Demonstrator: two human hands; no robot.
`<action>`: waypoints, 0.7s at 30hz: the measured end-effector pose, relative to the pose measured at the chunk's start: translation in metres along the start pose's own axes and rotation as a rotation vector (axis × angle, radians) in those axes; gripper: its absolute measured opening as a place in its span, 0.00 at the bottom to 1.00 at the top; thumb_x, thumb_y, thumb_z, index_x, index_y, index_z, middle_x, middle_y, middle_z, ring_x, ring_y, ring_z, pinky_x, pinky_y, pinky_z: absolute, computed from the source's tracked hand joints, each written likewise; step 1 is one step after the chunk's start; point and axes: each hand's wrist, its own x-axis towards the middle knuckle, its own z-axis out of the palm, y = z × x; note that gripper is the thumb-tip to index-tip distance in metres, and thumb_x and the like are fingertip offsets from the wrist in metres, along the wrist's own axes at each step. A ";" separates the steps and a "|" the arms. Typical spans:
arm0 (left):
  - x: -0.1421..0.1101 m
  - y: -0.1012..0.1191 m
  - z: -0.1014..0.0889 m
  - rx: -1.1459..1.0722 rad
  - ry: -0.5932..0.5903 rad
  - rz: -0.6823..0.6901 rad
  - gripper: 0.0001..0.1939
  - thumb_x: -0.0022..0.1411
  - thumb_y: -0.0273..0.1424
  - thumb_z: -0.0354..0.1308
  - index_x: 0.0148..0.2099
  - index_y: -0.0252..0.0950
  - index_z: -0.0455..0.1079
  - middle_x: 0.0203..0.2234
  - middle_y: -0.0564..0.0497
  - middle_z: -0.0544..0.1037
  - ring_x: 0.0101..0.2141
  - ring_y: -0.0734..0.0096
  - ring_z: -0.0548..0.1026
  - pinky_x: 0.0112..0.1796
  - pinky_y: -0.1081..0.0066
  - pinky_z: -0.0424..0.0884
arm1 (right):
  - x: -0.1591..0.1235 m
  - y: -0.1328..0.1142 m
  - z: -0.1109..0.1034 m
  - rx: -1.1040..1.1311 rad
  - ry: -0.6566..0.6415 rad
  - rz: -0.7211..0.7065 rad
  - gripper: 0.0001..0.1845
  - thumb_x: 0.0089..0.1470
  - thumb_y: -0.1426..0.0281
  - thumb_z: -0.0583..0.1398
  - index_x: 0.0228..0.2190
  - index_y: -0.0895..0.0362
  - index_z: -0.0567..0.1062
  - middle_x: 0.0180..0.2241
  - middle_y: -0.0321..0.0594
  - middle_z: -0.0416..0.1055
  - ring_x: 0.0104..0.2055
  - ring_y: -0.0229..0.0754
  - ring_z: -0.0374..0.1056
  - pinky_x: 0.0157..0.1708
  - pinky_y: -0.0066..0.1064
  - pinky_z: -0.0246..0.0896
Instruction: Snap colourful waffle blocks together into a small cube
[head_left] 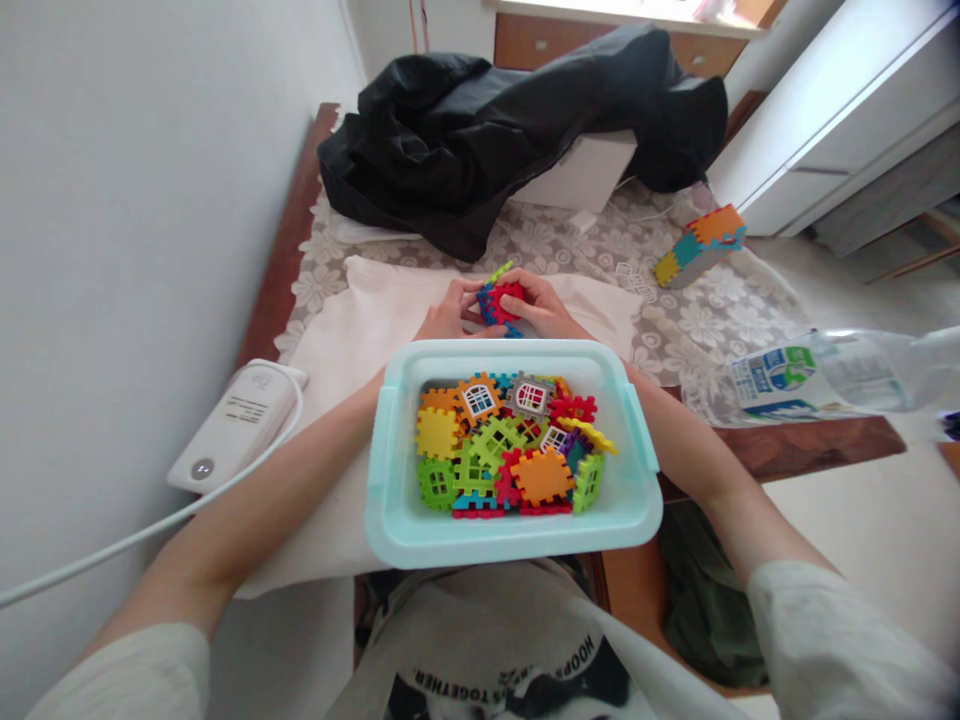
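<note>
now, hands: left hand [448,318] and right hand [541,305] together clasp the interlocking block cluster [499,300];
bin: turquoise tub [390,470] of blocks at 6 o'clock

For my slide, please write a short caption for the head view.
Both hands, left hand and right hand, grip joined toy tiles beyond a tile-filled bin.

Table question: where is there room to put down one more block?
Free: the white cloth left of the left hand, and the lace between the right hand and the block tower. Crowded: the bin of blocks, and the back under the black jacket.
</note>
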 end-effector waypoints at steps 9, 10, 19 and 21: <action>-0.004 0.007 -0.014 0.438 -0.038 0.073 0.43 0.69 0.60 0.73 0.75 0.43 0.72 0.61 0.40 0.91 0.48 0.40 0.92 0.42 0.53 0.87 | 0.001 -0.003 0.005 -0.026 -0.011 0.031 0.36 0.61 0.35 0.76 0.47 0.53 0.82 0.44 0.41 0.83 0.45 0.48 0.76 0.48 0.37 0.75; -0.004 0.009 -0.014 0.499 -0.040 0.077 0.43 0.72 0.60 0.70 0.77 0.42 0.71 0.58 0.41 0.92 0.47 0.40 0.92 0.44 0.53 0.86 | 0.001 -0.004 0.005 -0.027 -0.005 0.038 0.37 0.60 0.34 0.76 0.46 0.53 0.82 0.44 0.42 0.83 0.45 0.48 0.76 0.48 0.38 0.75; -0.011 0.030 -0.012 0.859 -0.014 0.067 0.31 0.81 0.48 0.63 0.78 0.43 0.69 0.57 0.39 0.90 0.56 0.41 0.88 0.50 0.53 0.85 | 0.000 -0.006 0.003 -0.035 0.007 0.092 0.37 0.58 0.35 0.78 0.45 0.55 0.85 0.42 0.41 0.85 0.42 0.46 0.75 0.47 0.36 0.74; -0.010 0.030 -0.012 0.860 -0.007 0.091 0.30 0.80 0.44 0.65 0.77 0.43 0.70 0.57 0.38 0.89 0.60 0.40 0.86 0.54 0.52 0.86 | 0.000 -0.005 0.002 -0.030 0.010 0.091 0.36 0.58 0.36 0.78 0.46 0.55 0.85 0.42 0.41 0.85 0.43 0.46 0.76 0.47 0.36 0.74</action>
